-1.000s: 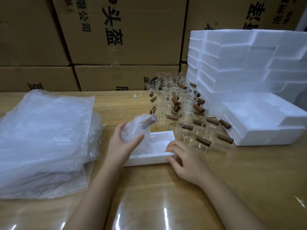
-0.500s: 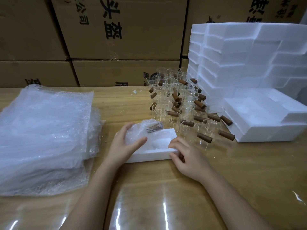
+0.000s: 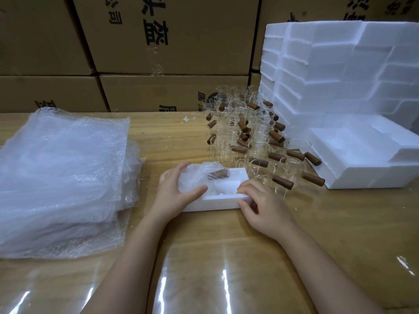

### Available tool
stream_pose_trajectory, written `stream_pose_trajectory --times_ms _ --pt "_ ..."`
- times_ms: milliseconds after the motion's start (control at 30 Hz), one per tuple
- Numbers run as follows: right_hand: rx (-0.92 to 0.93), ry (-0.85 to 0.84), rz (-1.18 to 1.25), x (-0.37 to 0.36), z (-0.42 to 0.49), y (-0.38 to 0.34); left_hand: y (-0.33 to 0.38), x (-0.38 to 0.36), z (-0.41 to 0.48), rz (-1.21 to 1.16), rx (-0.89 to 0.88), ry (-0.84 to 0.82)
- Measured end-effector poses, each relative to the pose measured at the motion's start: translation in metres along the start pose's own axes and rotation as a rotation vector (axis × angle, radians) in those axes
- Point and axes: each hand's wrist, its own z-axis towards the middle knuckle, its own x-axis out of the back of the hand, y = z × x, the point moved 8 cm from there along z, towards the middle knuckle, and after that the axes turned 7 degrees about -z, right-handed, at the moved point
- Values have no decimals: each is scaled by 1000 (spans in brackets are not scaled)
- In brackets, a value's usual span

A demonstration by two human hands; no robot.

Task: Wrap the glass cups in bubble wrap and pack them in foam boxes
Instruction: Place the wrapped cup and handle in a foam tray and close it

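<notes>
A glass cup wrapped in bubble wrap [image 3: 197, 177] lies on its side in the left part of a small open white foam box [image 3: 217, 203] on the wooden table; its brown handle shows through the wrap. My left hand [image 3: 175, 192] grips the wrapped cup from the left, thumb in front of it. My right hand [image 3: 260, 200] holds the box's near right corner, fingers over the rim and thumb on the front wall. Several bare glass cups with brown wooden handles [image 3: 249, 139] stand just behind the box.
A thick pile of bubble wrap sheets [image 3: 61, 173] lies at the left. Stacked white foam boxes [image 3: 340, 71] stand at the right, with lower foam pieces [image 3: 362, 155] in front. Cardboard cartons [image 3: 158, 41] line the table's far edge.
My left hand has lowered the wrapped cup from above the foam box down into it and tipped it onto its side. My right hand stays on the box's corner.
</notes>
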Motion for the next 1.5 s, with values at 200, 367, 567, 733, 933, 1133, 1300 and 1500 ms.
stream_pose_trajectory --times_ms 200,367,567,733,933,1133,1300,1500 --pt "-7 -1 -7 0 0 0 6 0 3 107 -35 -9" --pt "-5 1 10 0 0 -1 1 -6 2 134 0 -80" --pt "-20 31 -25 2 -1 -1 -9 4 -8 -336 42 60" --pt "-67 166 -179 10 -4 -11 -24 36 -28 -373 84 465" --pt "31 72 -196 1 -2 -27 -13 29 -25 -221 -10 389" --pt "8 19 -172 -3 -1 -24 -11 23 -22 -79 -22 327" --pt "-27 50 -129 1 2 -24 -7 19 -20 -126 -101 292" --pt "51 56 -80 15 38 -46 3 10 -16 -85 -161 182"
